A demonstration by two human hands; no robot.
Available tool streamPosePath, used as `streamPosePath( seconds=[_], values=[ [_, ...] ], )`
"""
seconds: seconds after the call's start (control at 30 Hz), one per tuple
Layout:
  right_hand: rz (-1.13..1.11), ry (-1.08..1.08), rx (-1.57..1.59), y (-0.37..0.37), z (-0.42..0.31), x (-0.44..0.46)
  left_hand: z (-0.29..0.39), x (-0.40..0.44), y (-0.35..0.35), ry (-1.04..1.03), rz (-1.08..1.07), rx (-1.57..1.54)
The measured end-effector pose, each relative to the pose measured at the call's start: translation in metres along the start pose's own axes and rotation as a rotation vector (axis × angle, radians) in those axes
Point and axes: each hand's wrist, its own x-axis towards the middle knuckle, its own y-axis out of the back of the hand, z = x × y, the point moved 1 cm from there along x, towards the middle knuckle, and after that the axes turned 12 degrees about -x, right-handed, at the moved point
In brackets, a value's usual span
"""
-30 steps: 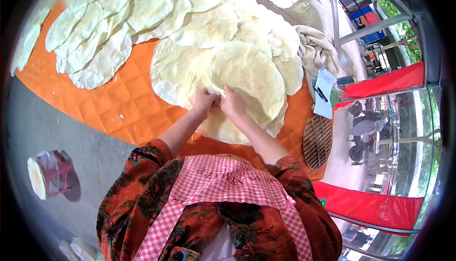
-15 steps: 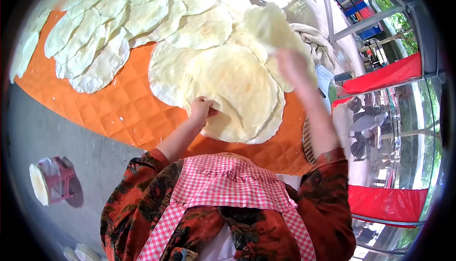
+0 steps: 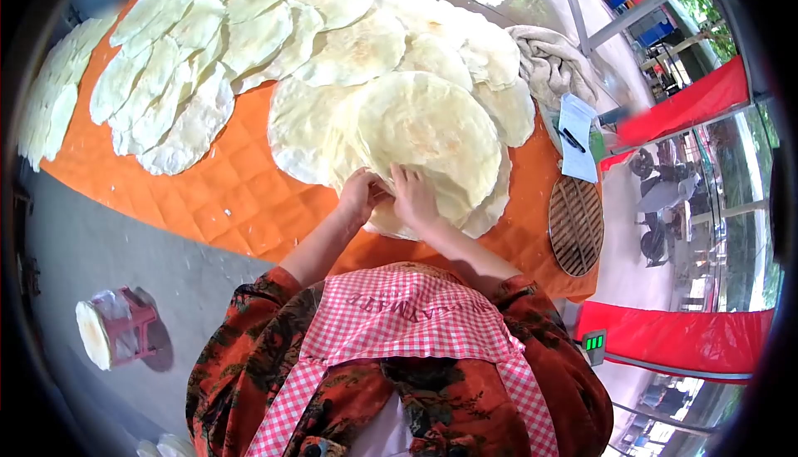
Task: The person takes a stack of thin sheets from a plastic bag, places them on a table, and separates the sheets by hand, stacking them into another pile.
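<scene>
Thin round flatbreads [image 3: 428,128] lie in a loose pile before me on an orange table cover [image 3: 224,195]. My left hand [image 3: 362,194] is closed on the pile's near left edge, gripping flatbread. Beside it, my right hand [image 3: 413,197] has its fingers bent over the same edge of the top sheet; its fingertips are partly hidden, so what they hold is unclear. Folded, wrinkled layers show just beyond my left hand. More flatbreads [image 3: 353,51] overlap across the far part of the table.
On the right are a crumpled grey cloth [image 3: 549,62], a paper with a pen [image 3: 577,137] and a round slatted rack [image 3: 575,226]. A pink stool [image 3: 129,326] bearing a pale round stack stands on the floor at left. Metal posts and red sheeting line the right side.
Half a second ago my right hand was swinging a flatbread toward the far right; now it is back beside my left hand at the pile's near edge. The view has shifted slightly.
</scene>
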Motion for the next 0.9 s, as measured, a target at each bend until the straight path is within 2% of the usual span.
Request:
streamPosePath(
  seconds=[0.07,0.1,0.17,0.2,0.23,0.3,0.33,0.43,0.5,0.57,0.67,0.77,0.83,0.9],
  values=[
    [-0.348,-0.066,0.096,0.014,0.016,0.023,-0.002,0.005,0.005,0.065,-0.071,-0.184],
    [-0.523,-0.108,0.146,0.026,0.021,0.031,0.004,-0.009,-0.007,0.053,-0.019,-0.187],
    [-0.464,0.03,0.085,0.043,0.014,0.026,0.019,-0.047,-0.048,0.046,0.072,-0.181],
    [-0.425,0.101,0.042,0.045,0.004,0.012,0.02,-0.048,-0.039,0.055,-0.126,-0.09],
    [-0.385,0.17,-0.006,0.048,-0.004,-0.001,0.018,-0.049,-0.037,0.077,-0.19,-0.1],
    [-0.28,0.283,0.199,0.049,-0.016,-0.026,0.007,-0.045,-0.015,0.022,-0.005,0.171],
    [-0.322,0.257,0.312,0.047,-0.014,-0.036,-0.002,-0.039,0.003,-0.006,0.032,0.159],
    [-0.07,0.021,0.471,0.084,0.023,-0.048,-0.014,-0.028,0.03,-0.065,0.123,0.13],
    [-0.488,-0.526,0.494,0.113,0.059,-0.079,-0.004,-0.036,0.013,-0.043,0.151,0.113],
    [-0.711,-0.766,0.592,0.093,0.1,-0.127,0.005,-0.044,-0.01,-0.049,0.169,0.091],
    [-0.712,-1.309,1.424,0.086,0.122,-0.159,0.014,-0.058,-0.037,-0.053,0.193,0.04],
    [-0.289,-1.494,2.065,0.05,0.12,-0.146,0.015,-0.066,-0.011,0.006,0.223,0.009],
    [-0.214,-1.392,2.054,0.034,0.125,-0.132,0.011,-0.063,0.027,0.086,0.209,0.052],
    [-0.22,-1.317,2.011,0.024,0.14,-0.119,0.005,-0.059,0.053,0.002,0.185,0.169]
  ],
)
